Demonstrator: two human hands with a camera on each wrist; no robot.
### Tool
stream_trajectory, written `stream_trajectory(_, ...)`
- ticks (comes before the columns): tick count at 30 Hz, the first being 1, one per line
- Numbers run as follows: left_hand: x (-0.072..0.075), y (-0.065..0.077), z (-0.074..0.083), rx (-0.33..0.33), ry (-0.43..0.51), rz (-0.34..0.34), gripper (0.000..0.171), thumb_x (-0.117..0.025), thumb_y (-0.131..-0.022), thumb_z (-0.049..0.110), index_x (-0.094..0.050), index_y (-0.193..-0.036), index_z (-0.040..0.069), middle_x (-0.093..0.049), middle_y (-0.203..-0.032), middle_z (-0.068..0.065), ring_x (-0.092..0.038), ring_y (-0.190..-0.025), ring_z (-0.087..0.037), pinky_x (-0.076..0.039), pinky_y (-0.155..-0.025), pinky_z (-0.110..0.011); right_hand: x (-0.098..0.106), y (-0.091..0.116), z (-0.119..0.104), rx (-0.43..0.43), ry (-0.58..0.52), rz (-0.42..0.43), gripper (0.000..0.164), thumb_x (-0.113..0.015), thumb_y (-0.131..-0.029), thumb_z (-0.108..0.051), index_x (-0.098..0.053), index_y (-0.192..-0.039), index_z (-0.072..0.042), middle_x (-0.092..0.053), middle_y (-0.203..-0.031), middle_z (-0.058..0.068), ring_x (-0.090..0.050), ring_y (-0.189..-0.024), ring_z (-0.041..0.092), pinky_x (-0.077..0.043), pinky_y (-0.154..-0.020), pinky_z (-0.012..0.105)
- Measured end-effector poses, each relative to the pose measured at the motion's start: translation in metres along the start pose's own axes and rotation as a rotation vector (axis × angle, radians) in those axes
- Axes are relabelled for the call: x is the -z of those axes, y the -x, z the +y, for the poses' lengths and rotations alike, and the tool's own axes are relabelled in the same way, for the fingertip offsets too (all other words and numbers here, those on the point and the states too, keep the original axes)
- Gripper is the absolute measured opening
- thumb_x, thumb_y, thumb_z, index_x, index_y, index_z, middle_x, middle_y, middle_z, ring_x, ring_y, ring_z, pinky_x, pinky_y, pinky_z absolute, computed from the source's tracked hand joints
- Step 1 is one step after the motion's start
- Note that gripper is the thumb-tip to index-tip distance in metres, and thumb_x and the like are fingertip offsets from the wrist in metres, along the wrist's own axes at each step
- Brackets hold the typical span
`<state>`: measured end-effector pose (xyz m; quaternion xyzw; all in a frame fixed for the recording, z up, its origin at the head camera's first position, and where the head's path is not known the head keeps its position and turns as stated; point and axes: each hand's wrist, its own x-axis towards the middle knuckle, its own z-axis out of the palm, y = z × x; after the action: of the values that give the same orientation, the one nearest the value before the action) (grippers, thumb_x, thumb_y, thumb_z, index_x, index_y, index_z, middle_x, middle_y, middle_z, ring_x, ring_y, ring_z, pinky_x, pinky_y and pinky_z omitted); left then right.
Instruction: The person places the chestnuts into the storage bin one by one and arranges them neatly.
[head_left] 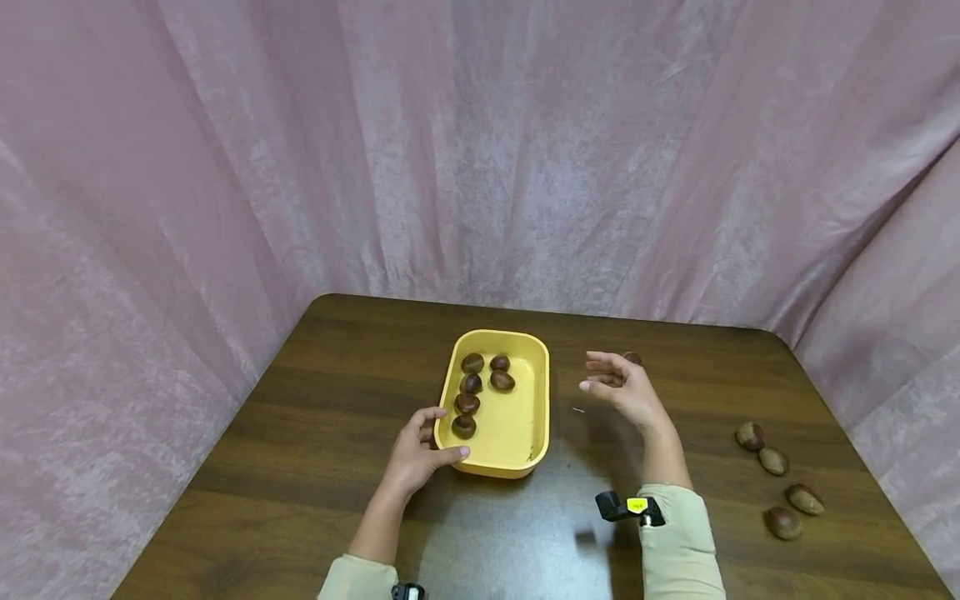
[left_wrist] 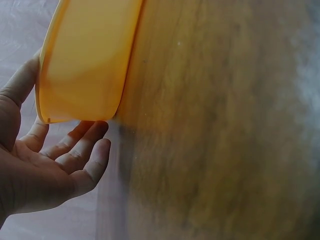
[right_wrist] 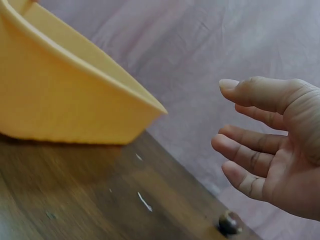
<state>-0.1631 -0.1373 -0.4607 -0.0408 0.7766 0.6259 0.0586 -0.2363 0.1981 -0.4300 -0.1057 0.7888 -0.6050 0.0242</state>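
Note:
My left hand (head_left: pixel 414 454) grips the near left corner of a yellow plastic tray (head_left: pixel 542 417), its thumb at the near rim and its other fingers along the left side. In the left wrist view the fingertips (left_wrist: pixel 102 127) show against the tray's wall. Several brown chestnuts (head_left: pixel 467 403) lie inside the tray, most in a column along its left side. To the right of the tray, my right hand (head_left: pixel 633 396) is held above the table with loosely bent fingers and nothing between them. One chestnut (right_wrist: pixel 230 223) lies on the table beyond this hand, partly hidden by it in the head view.
Several more chestnuts (head_left: pixel 773 461) are spread over the right side of the brown wooden table (head_left: pixel 315 400). A thin white sliver (right_wrist: pixel 144 202) lies between the tray and my right hand. Pink curtains (head_left: pixel 487 167) hang around the table.

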Motion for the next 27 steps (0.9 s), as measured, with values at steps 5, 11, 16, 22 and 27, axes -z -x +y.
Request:
stream_trajectory(5, 0.000, 0.000, -0.001, 0.010, 0.014, -0.001, 0.067, -0.084, -0.068, 0.008, -0.047, -0.124, 0.003, -0.059, -0.102, -0.023, -0.060, -0.076, -0.022, -0.046, -0.064, -0.033, 0.012, 0.003, 0.010, 0.004, 0.004, 0.022, 0.055, -0.070, -0.084, -0.011, -0.047, -0.132, 0.001, -0.050, -0.122, 0.025, -0.056, -0.103, 0.032, -0.048, -0.077, 0.026)
stream_trajectory(11, 0.000, -0.002, -0.001, 0.013, 0.026, -0.001, 0.067, -0.083, -0.067, 0.006, -0.048, -0.124, 0.004, -0.058, -0.103, -0.024, -0.060, -0.077, -0.022, -0.047, -0.064, -0.033, 0.025, 0.005, 0.016, 0.005, -0.016, 0.050, 0.055, -0.070, -0.084, -0.010, -0.046, -0.132, 0.003, -0.052, -0.121, 0.023, -0.058, -0.096, 0.015, -0.047, -0.076, 0.024)
stream_trajectory(16, 0.001, -0.002, 0.000, 0.017, 0.031, -0.001, 0.068, -0.084, -0.067, 0.006, -0.048, -0.124, 0.004, -0.058, -0.102, -0.024, -0.060, -0.077, -0.022, -0.047, -0.064, -0.033, 0.035, 0.008, 0.016, -0.025, -0.040, 0.080, 0.055, -0.070, -0.084, -0.010, -0.046, -0.132, 0.004, -0.052, -0.120, 0.020, -0.058, -0.096, 0.012, -0.047, -0.076, 0.023)
stream_trajectory(22, 0.001, -0.001, 0.001, 0.018, 0.028, -0.001, 0.068, -0.084, -0.066, 0.007, -0.048, -0.124, 0.004, -0.058, -0.103, -0.024, -0.059, -0.077, -0.022, -0.047, -0.064, -0.033, 0.043, 0.013, 0.011, 0.009, -0.058, 0.102, 0.048, -0.068, -0.084, -0.003, -0.047, -0.125, 0.011, -0.059, -0.110, 0.005, -0.059, -0.095, 0.014, -0.047, -0.073, 0.020)
stream_trajectory(27, 0.001, -0.001, 0.000, 0.023, 0.023, -0.001, 0.068, -0.084, -0.066, 0.008, -0.048, -0.124, 0.005, -0.058, -0.103, -0.024, -0.059, -0.078, -0.022, -0.047, -0.064, -0.033, 0.052, 0.013, 0.025, -0.008, -0.043, 0.113, 0.042, -0.069, -0.084, -0.006, -0.052, -0.121, 0.006, -0.059, -0.107, -0.002, -0.060, -0.091, 0.007, -0.047, -0.072, 0.021)
